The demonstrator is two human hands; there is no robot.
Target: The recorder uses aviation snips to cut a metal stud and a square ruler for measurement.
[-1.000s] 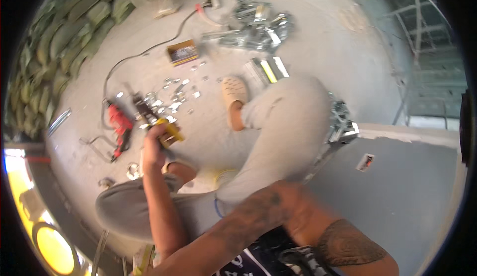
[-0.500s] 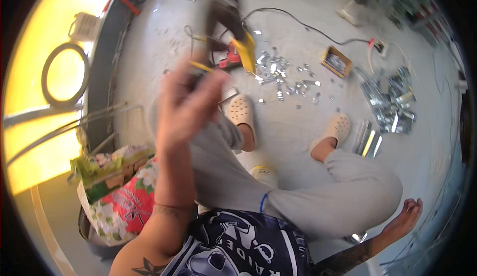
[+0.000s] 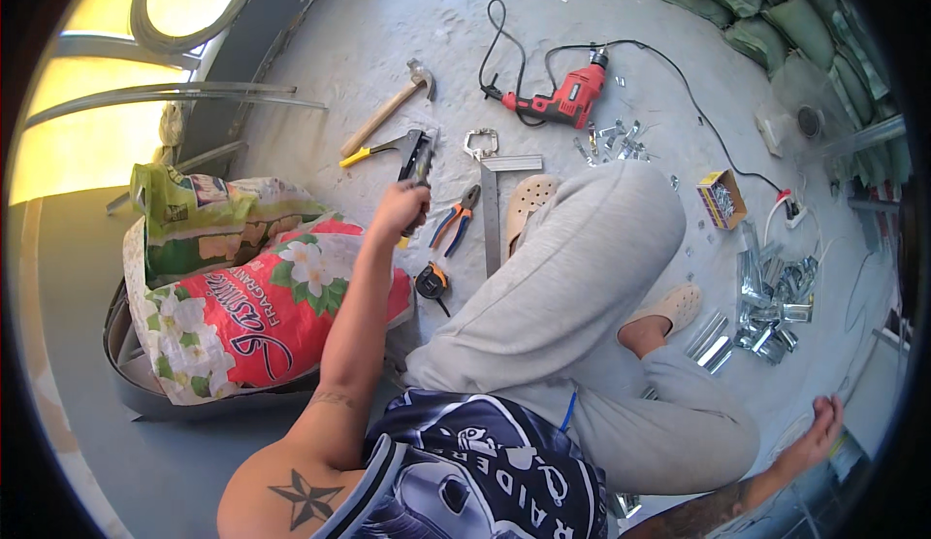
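On the left side of the floor, my left hand has its fingers wrapped round the dark handle of a black two-handled hand tool. Its other handle ends in a yellow grip pointing left; the exact kind is unclear. Just beyond lies a claw hammer with a wooden handle. Beside the hand are pliers with blue and orange handles and a black and orange tape measure. Out at the lower right, my right hand holds nothing, its fingers loosely apart.
A metal square and a locking clamp lie near my foot. Further off is a red corded drill. Metal pieces and a small box sit to the right. A flowered sack bulges at the left.
My left hand, blurred and raised mid-view before, is now lower and closed round the black tool. The view has shifted, bringing the hammer, pliers and tape measure into clear sight.
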